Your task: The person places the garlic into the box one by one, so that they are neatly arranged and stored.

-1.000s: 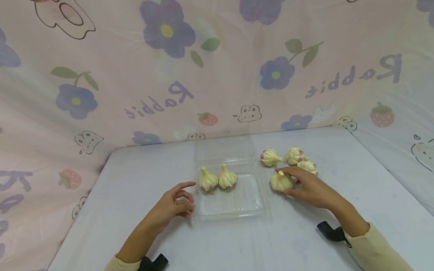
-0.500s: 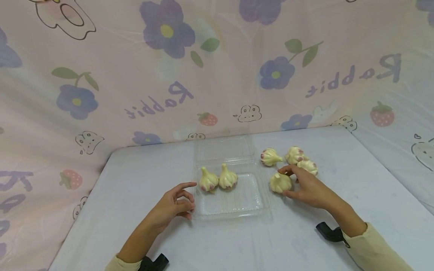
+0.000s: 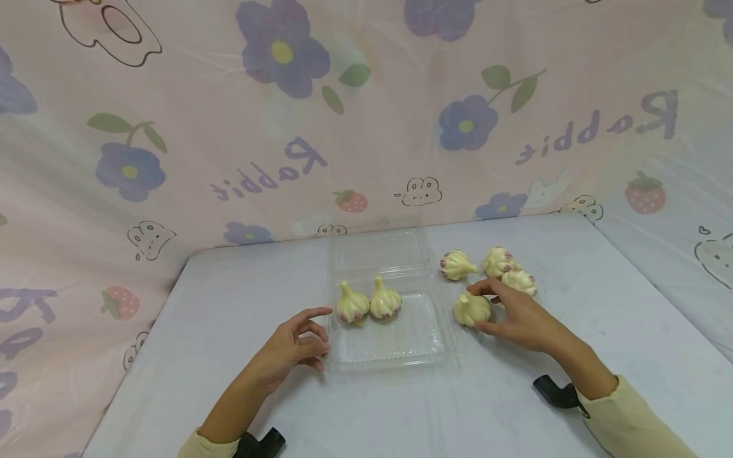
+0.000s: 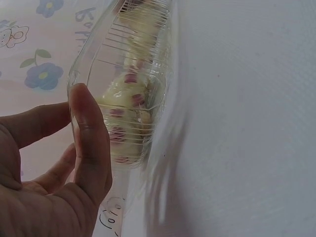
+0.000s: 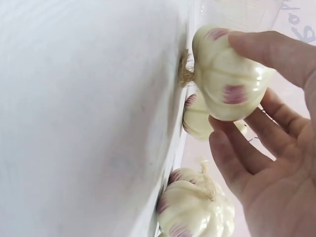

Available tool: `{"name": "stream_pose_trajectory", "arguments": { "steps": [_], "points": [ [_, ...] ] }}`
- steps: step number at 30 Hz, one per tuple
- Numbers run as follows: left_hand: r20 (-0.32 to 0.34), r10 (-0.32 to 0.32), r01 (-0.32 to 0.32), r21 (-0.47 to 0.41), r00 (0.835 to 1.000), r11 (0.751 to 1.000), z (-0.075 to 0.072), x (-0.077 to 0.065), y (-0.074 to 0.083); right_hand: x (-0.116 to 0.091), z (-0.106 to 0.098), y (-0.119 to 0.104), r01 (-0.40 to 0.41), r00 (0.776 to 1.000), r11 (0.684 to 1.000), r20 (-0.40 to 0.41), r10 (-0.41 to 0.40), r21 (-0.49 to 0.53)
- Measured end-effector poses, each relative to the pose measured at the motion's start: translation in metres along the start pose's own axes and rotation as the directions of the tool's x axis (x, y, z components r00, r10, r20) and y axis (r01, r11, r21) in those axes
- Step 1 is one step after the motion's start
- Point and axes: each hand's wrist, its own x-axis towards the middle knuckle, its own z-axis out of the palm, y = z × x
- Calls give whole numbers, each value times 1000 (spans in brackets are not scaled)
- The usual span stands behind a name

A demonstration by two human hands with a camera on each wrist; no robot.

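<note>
A clear plastic clamshell box (image 3: 392, 343) lies on the table with its lid folded back. Inside, two garlic bulbs (image 3: 385, 300) sit side by side at the left, stems up. My left hand (image 3: 292, 346) is at the box's left edge; the left wrist view shows a fingertip (image 4: 83, 98) over the clear rim and other fingers behind it, pinching it. Between thumb and fingers, my right hand (image 3: 521, 317) holds a pale garlic bulb (image 5: 229, 74) with purple patches, just right of the box. Its root tuft is close to the table; whether it touches is unclear.
Behind the right hand lie three more bulbs: one on its side (image 3: 456, 265) and two close together (image 3: 497, 262) farther right. The open lid (image 3: 380, 251) reaches toward the patterned backdrop (image 3: 378, 127). White cloth covers the table (image 3: 252, 280).
My right hand has shifted slightly left with the garlic bulb, whose stem now tilts a little more left. The left hand and the box have stayed in place.
</note>
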Motion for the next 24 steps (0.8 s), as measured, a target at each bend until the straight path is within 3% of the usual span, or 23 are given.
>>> {"name": "stream_pose_trajectory", "arguments": {
  "steps": [24],
  "points": [
    [0, 5, -5, 8, 1000, 1000, 1, -1, 1, 0, -2, 1, -34, 999, 999, -6, 34, 5]
  ]
}}
